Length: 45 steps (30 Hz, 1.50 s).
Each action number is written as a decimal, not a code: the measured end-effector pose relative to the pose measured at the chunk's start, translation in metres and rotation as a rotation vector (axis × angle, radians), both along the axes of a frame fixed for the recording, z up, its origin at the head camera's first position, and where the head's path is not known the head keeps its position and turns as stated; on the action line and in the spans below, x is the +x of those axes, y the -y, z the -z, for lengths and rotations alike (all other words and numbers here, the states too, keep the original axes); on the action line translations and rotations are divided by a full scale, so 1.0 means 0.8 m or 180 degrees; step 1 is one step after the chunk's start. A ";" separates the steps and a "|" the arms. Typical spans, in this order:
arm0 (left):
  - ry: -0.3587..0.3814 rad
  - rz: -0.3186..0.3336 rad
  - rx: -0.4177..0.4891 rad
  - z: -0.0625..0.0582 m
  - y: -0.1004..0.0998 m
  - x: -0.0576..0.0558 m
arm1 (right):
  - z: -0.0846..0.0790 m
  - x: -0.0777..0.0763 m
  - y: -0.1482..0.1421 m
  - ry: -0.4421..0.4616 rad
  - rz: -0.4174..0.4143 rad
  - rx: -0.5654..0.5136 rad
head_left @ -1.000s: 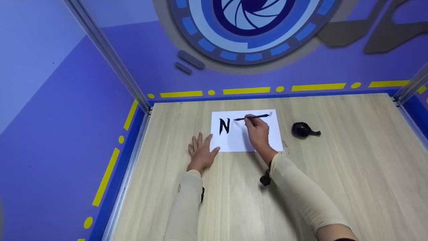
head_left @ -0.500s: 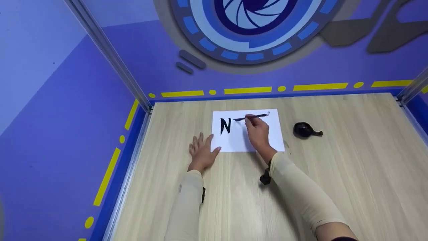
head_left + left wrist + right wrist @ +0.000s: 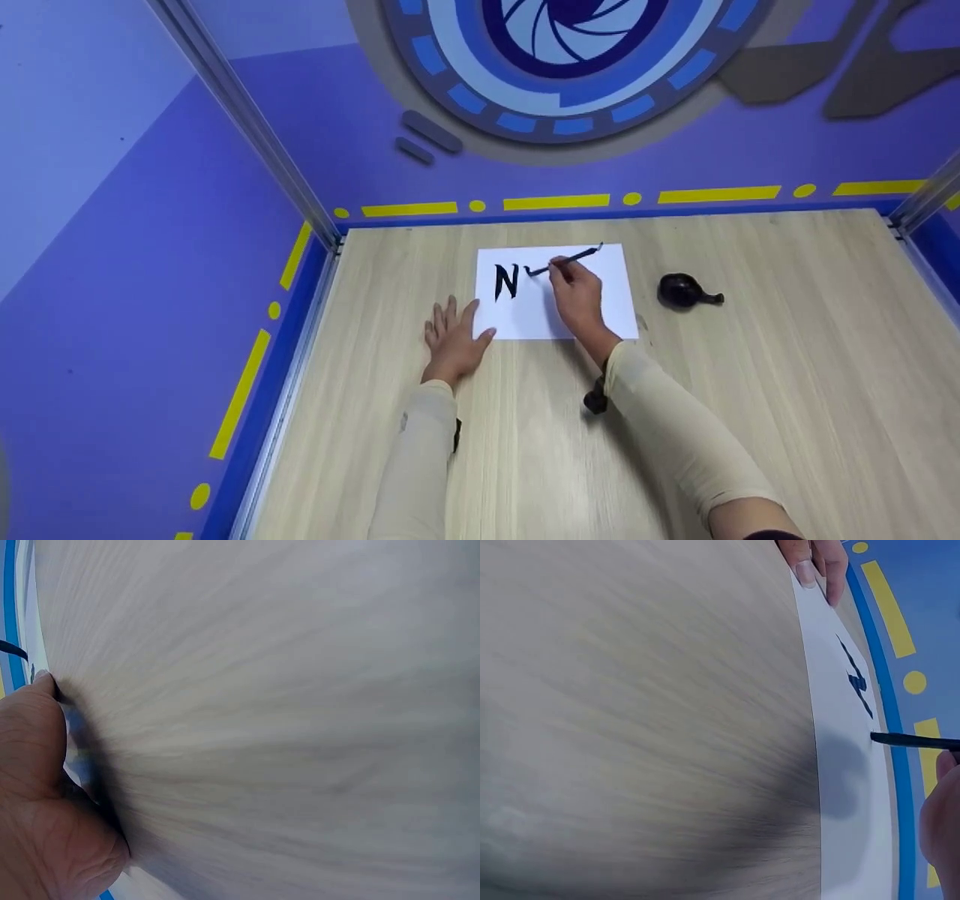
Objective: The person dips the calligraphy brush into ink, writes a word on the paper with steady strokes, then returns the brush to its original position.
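A white sheet of paper (image 3: 525,322) lies on the table with a bold black letter N (image 3: 506,282) at its left. My left hand (image 3: 454,345) rests spread at the paper's lower left edge, thumb and a fingertip on it. Between the thumb and fingers of my right hand (image 3: 577,300) is a slim black writing brush (image 3: 581,256), pinched over the sheet. Its tip meets the paper just right of the N, where a short black mark shows. In the right wrist view the brush (image 3: 915,740) points at the sheet; the left wrist view shows mostly tabletop beside my left hand (image 3: 45,810).
To the right of the paper sits a glossy black round object (image 3: 679,291) with a short neck or handle. The wooden tabletop (image 3: 787,360) is bounded by a blue-purple wall (image 3: 300,150) at the back and left.
The brush tip has moved slightly down and the brush's rear end has tilted up. A short dark stroke has appeared right of the N. My left hand stays put.
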State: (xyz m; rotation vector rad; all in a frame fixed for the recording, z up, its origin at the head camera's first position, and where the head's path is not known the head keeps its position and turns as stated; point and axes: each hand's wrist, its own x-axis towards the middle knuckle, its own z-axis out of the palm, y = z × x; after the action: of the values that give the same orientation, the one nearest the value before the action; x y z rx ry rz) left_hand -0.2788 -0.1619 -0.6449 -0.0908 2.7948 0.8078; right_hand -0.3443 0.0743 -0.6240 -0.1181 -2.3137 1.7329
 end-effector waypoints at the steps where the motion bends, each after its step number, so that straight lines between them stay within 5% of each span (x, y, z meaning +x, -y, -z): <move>1: -0.0001 -0.0003 -0.0001 0.001 0.000 -0.001 | -0.001 0.001 -0.001 0.0006 0.0000 -0.0006; 14: 0.0001 0.0022 -0.0052 0.005 0.000 -0.006 | 0.001 0.000 -0.009 -0.0169 0.0079 -0.0008; 31: 0.0015 0.0036 -0.0082 0.001 0.001 -0.003 | -0.022 0.008 -0.026 -0.0254 0.0291 -0.0143; 45: 0.0075 0.0032 -0.0017 0.012 0.002 -0.008 | -0.015 0.014 -0.034 -0.0233 0.0303 -0.0360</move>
State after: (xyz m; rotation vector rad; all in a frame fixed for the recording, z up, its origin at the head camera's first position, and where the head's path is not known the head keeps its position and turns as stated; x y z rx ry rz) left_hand -0.2849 -0.1634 -0.6545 -0.0866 2.7733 0.7917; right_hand -0.3329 0.1013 -0.6119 -0.1790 -2.1234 1.7895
